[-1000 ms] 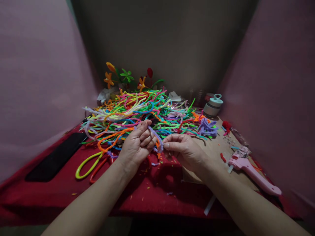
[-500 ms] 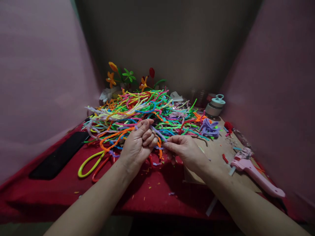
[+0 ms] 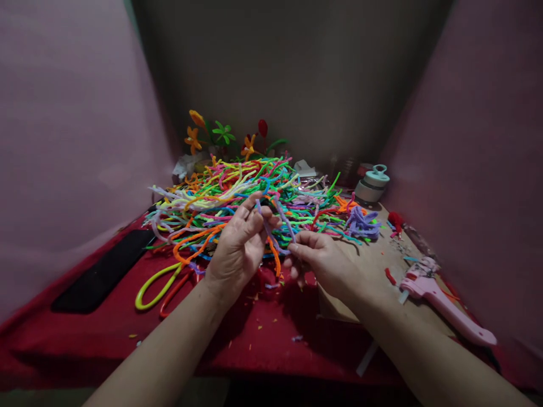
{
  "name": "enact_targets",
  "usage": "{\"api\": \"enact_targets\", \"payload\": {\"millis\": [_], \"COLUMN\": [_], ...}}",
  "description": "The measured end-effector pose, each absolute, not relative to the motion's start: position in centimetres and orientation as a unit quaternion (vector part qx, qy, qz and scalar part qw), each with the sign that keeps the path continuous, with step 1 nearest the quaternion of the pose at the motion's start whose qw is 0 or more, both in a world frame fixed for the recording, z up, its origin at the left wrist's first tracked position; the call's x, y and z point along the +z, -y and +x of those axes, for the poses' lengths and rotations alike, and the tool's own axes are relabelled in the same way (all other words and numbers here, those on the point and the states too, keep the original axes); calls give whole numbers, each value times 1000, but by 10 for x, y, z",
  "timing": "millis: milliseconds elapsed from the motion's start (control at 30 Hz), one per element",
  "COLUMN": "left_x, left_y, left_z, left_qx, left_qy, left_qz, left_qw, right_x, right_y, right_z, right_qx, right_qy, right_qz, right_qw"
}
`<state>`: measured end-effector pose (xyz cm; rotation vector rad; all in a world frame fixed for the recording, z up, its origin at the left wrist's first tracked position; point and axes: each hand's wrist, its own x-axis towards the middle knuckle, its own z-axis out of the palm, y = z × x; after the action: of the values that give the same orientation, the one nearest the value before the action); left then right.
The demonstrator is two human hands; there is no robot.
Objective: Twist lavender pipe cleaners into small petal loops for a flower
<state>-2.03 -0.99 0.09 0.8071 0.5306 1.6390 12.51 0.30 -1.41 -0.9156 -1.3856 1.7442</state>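
Observation:
A bent purple pipe cleaner [image 3: 285, 217] is in my hands above the front of a big multicoloured pile of pipe cleaners [image 3: 237, 183]. My right hand [image 3: 318, 257] pinches it near its bend between thumb and forefinger. From there, two lengths slant up and left. One length runs across my left hand [image 3: 241, 243], between the thumb and loosely curled fingers; the other stands free beside the fingertips. Orange pipe cleaners hang just behind my hands. Yellow-handled scissors [image 3: 156, 285] and a red handle [image 3: 176, 294] lie left of my left wrist.
A black phone-like slab [image 3: 102, 271] lies at left on the red cloth [image 3: 254, 350]. On the right are a bundle of purple pipe cleaners [image 3: 363, 222], a pink glue gun [image 3: 449, 308] and a lidded jar [image 3: 372, 183]. Pipe-cleaner flowers [image 3: 223, 133] stand behind the pile.
My left hand has loosened from a closed fist, its fingers now partly uncurled. The purple pipe cleaner now shows two lengths rising from my right hand, which has barely moved.

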Motion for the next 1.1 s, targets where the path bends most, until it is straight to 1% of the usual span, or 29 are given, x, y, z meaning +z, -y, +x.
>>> {"api": "enact_targets", "payload": {"millis": [67,133,200,267,467,667,867,1033,1100], "left_x": [-2,-6,-7,-6,-8,-16,-18,-16,-16], "left_y": [9,10,13,17,20,17,15,15,16], "left_z": [-21,-21,-18,-14,-7,-11,-11,-9,-9], "left_qx": [679,607,523,483,541,527,514,515,508], "left_qy": [-270,-342,-393,-412,-437,-459,-451,-443,-441], "left_qz": [367,425,493,530,511,524,518,500,507], "left_qw": [575,578,574,562,505,487,514,537,539], "right_x": [-11,-9,-9,-10,-13,-11,-8,-3,-1], "right_y": [-6,-7,-7,-6,-5,-4,-6,-5,-4], "right_z": [128,130,131,130,129,131,134,135,135], "right_qx": [693,700,703,702,684,665,638,634,638], "right_qy": [502,486,481,488,548,583,614,622,615], "right_qz": [-343,-336,-336,-340,-335,-349,-379,-407,-413], "right_qw": [387,400,401,393,347,311,269,213,209]}}
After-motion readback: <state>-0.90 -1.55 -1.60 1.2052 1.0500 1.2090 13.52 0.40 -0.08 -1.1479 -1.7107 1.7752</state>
